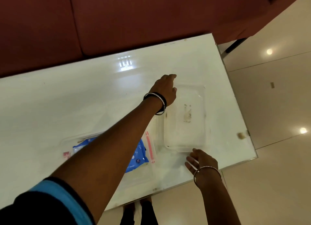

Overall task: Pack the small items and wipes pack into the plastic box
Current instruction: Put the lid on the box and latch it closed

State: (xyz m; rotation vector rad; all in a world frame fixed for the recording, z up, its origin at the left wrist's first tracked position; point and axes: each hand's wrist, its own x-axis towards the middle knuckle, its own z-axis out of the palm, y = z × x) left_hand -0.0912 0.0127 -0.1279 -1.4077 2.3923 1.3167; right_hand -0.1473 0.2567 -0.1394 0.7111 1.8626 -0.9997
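Flanking clear rectangular plastic box (185,118) on glossy table (67,98): left hand (165,88) grip unclear; right hand (201,160) spread.

Glossy white tabletop (101,90) fills centre, set at slant, reflecting barred ceiling light (125,64). Dark red upholstered sofa (134,19) along far edge — cushion seam visible at left. Black sofa leg (235,45) at right. Cream tiled floor (277,107) to right and below — thin grout lines, two round lamp reflections (269,51). Dim, warm lighting overall.

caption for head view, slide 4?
Both hands reach for clear plastic box; blue wipes pack waits beside it.
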